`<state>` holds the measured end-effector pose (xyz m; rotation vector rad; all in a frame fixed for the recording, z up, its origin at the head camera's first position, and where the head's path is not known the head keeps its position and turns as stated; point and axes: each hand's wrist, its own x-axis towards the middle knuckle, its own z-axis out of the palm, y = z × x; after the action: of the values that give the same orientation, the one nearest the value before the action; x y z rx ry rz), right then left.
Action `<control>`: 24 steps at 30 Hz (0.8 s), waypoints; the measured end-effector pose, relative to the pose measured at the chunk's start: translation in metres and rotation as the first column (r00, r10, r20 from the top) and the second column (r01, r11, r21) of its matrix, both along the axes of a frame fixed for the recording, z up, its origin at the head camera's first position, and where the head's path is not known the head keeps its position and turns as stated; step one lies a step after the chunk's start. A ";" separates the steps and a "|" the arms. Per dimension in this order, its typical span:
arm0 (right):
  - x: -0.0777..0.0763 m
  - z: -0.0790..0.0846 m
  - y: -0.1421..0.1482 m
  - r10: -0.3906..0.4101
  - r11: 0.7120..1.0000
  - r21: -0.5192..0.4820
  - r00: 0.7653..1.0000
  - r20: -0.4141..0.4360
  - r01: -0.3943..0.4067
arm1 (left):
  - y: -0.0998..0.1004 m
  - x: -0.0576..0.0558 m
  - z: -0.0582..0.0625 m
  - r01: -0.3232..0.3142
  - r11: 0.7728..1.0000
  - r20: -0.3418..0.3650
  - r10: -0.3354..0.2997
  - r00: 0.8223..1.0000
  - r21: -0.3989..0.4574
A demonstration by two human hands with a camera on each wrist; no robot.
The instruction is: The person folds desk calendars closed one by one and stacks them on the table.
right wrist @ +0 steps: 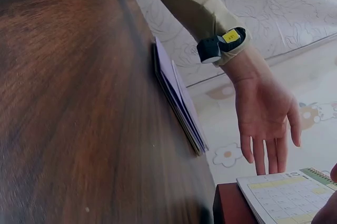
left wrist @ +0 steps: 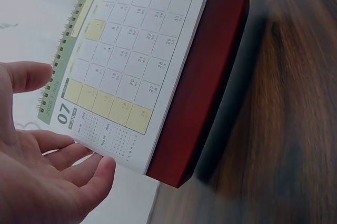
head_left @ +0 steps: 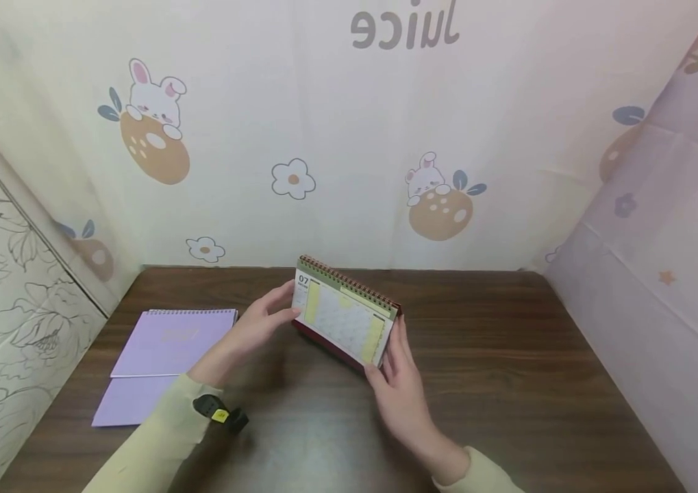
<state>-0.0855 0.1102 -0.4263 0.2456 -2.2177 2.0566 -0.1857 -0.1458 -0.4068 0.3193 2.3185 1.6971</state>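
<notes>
A desk calendar [head_left: 342,315] with a wire spine, a green top strip and a page marked 07 stands tilted on its dark red base [left wrist: 197,87], close over the table. My right hand [head_left: 401,394] grips its right end, thumb on the front and fingers behind. At the other end is my left hand [head_left: 259,325], its fingers loosely extended and fingertips right at the calendar's edge. The right wrist view shows that left palm [right wrist: 266,111] spread, with fingertips passing behind the calendar. Only a bit of the right thumb [right wrist: 327,211] appears there.
On the left of the brown wooden table [head_left: 509,383] lies a purple wire-bound booklet [head_left: 170,339], its lower panel partly beneath my left forearm. Printed cloth [head_left: 355,123] with rabbits and flowers hangs behind the table's back edge and along the right side.
</notes>
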 end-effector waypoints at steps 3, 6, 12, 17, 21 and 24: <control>0.002 -0.002 -0.006 0.004 1.000 0.011 1.000 0.020 -0.004 | -0.006 0.002 -0.002 -0.009 1.000 0.006 0.009 1.000 0.019; 0.005 -0.005 -0.012 0.025 0.999 0.024 0.999 0.032 -0.026 | -0.012 0.003 -0.004 -0.025 0.999 0.005 0.025 1.000 0.035; 0.012 -0.009 -0.027 0.073 0.997 0.034 0.996 0.041 -0.075 | -0.027 0.003 -0.010 -0.028 0.999 -0.006 0.029 1.000 0.041; 0.016 -0.014 -0.036 0.106 0.993 0.048 0.993 0.057 -0.109 | -0.039 0.002 -0.012 -0.013 0.998 -0.001 0.014 1.000 0.065; 0.019 -0.018 -0.041 0.136 0.988 0.061 0.989 0.057 -0.140 | -0.045 0.001 -0.013 -0.013 0.997 -0.010 0.013 1.000 0.080; 0.021 -0.020 -0.042 0.154 0.984 0.079 0.987 0.045 -0.157 | -0.048 0.002 -0.014 -0.013 0.996 -0.012 0.014 1.000 0.084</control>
<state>-0.0646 0.0682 -0.4460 0.4018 -2.3794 2.0637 -0.1841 -0.1938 -0.4206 0.3315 2.2674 1.8074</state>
